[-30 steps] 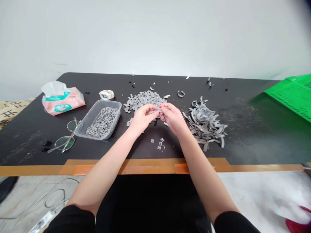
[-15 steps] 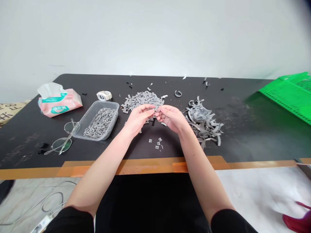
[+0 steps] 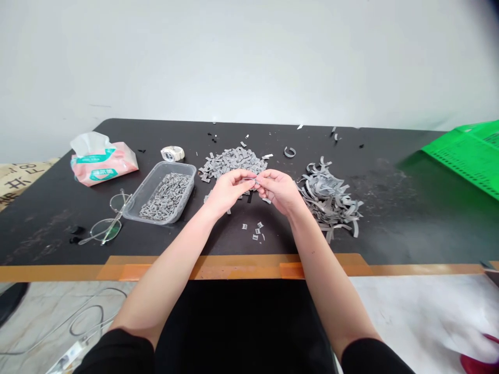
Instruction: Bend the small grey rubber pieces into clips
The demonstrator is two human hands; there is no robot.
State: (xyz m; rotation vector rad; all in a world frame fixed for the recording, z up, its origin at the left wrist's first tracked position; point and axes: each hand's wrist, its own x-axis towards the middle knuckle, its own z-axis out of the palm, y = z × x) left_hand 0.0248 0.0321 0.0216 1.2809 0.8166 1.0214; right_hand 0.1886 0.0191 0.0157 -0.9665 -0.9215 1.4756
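Note:
My left hand (image 3: 231, 190) and my right hand (image 3: 279, 190) meet fingertip to fingertip over the table's middle. Both pinch a small grey piece (image 3: 255, 181), mostly covered by the fingers. Just behind them lies a heap of small grey pieces (image 3: 234, 160). Several small grey pieces with slots (image 3: 258, 231) lie apart on the table in front of my hands. To the right of my right hand is a pile of curved grey strips (image 3: 327, 195). A clear plastic tub (image 3: 192, 196) holding many small grey pieces stands left of my left hand.
On the black table (image 3: 390, 218) are a pink tissue pack (image 3: 104, 163), a white watch (image 3: 172, 153) and eyeglasses (image 3: 106, 228) at the left. A green perforated basket (image 3: 468, 156) stands far right. Brown tape (image 3: 237, 267) runs along the front edge.
The whole view has shifted slightly, so things appear a little further right. My hands stay together, with the grey piece now more covered by the fingers.

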